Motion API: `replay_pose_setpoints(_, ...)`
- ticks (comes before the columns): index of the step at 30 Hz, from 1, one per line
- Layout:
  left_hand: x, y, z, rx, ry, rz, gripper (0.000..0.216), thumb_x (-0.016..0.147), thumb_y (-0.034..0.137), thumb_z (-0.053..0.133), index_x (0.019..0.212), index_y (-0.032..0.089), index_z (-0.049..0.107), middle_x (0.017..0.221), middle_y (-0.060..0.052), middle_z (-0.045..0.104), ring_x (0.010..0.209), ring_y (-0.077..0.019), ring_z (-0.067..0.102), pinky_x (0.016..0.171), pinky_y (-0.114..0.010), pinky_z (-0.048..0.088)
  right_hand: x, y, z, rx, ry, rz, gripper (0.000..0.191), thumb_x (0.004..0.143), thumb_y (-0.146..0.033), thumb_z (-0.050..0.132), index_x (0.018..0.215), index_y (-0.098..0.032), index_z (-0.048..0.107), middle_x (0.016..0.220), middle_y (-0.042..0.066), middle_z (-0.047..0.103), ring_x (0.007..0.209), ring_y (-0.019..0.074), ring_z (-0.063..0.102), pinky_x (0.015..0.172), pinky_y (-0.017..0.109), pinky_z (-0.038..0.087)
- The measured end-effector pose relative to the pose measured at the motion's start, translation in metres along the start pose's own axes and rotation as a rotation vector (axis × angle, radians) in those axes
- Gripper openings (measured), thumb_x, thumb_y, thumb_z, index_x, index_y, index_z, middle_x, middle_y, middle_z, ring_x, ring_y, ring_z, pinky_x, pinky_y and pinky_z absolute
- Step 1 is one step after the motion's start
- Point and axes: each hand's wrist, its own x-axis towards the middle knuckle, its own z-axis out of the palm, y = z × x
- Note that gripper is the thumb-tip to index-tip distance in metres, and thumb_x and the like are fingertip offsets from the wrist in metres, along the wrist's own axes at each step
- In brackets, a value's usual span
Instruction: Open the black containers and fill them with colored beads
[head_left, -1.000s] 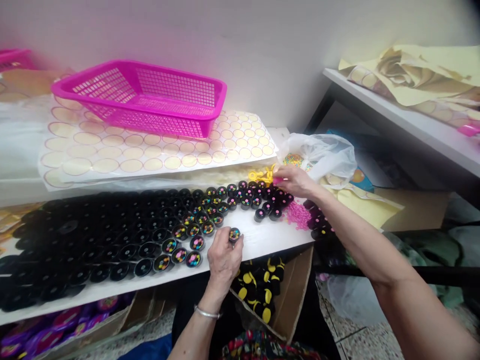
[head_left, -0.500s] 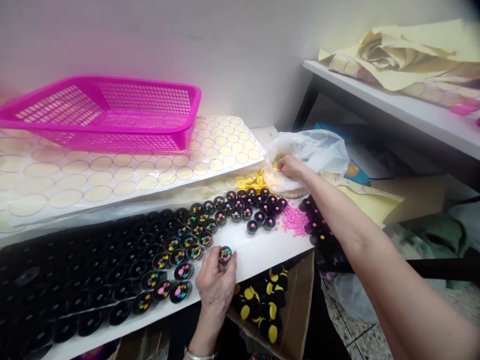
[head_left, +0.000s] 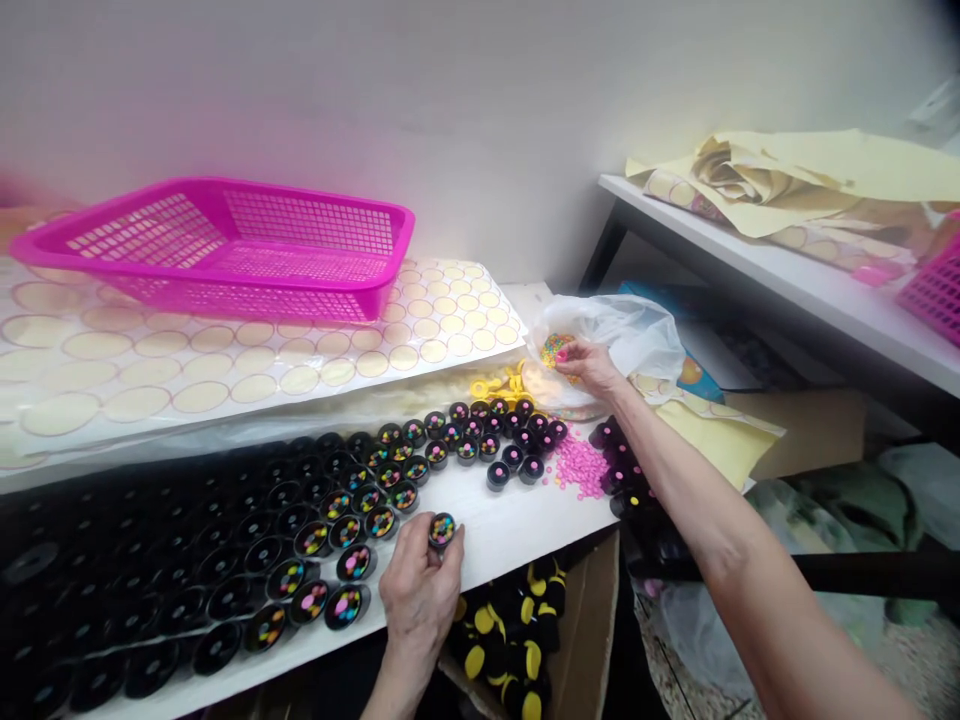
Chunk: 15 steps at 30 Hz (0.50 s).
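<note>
My left hand (head_left: 417, 585) grips a small black round cup (head_left: 442, 529) filled with coloured beads, at the front edge of the white shelf (head_left: 517, 525). Rows of black cups (head_left: 225, 540) cover the shelf; several near my hand hold coloured beads. My right hand (head_left: 587, 362) reaches into a clear plastic bag (head_left: 634, 335) of multicoloured beads (head_left: 556, 348), fingers pinched together. A pile of pink beads (head_left: 579, 466) and some yellow rings (head_left: 496, 384) lie beside the bag.
A pink mesh basket (head_left: 225, 245) rests on sheets of round stickers (head_left: 247, 350) at the back. A cardboard box (head_left: 577, 640) with black and yellow pieces sits under the shelf. Crumpled yellow paper (head_left: 795, 180) lies on a side table at right.
My right hand left the cups near the yellow rings and went into the bead bag. My left hand kept hold of the bead-filled cup. The camera view shifted.
</note>
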Motion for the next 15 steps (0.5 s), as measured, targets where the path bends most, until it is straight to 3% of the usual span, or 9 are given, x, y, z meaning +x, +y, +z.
replay_pose_setpoints(8, -0.002, 0.003, -0.003, -0.022, -0.064, -0.048, 0.018, 0.077, 0.03, 0.058, 0.089, 0.017, 0.056, 0.076, 0.0, 0.059, 0.051, -0.008, 0.051, 0.053, -0.02, 0.043, -0.047, -0.054, 0.045, -0.294, -0.382, -0.057, 0.016, 0.058, -0.023, 0.067, 0.072, -0.015, 0.063, 0.065, -0.003, 0.055, 0.062, 0.01, 0.048, 0.062, 0.024, 0.037)
replay_pose_setpoints(12, -0.003, 0.002, -0.003, -0.045, -0.103, -0.067, 0.017, 0.076, 0.028, 0.058, 0.089, 0.018, 0.056, 0.076, 0.0, 0.058, 0.051, -0.0083, 0.049, 0.053, -0.021, 0.043, -0.061, -0.061, 0.068, -0.501, -0.557, -0.052, 0.012, 0.064, -0.022, 0.06, 0.073, -0.014, 0.062, 0.061, -0.004, 0.05, 0.059, 0.0095, 0.044, 0.058, 0.023, 0.034)
replay_pose_setpoints(15, -0.005, 0.001, -0.002, -0.052, -0.107, -0.066, 0.018, 0.076, 0.027, 0.058, 0.091, 0.017, 0.056, 0.077, 0.0, 0.058, 0.054, -0.0091, 0.051, 0.055, -0.021, 0.043, -0.063, -0.059, 0.077, -0.681, -0.636, -0.165, 0.01, 0.07, -0.02, 0.055, 0.075, -0.015, 0.062, 0.066, -0.002, 0.053, 0.066, 0.0115, 0.047, 0.062, 0.023, 0.035)
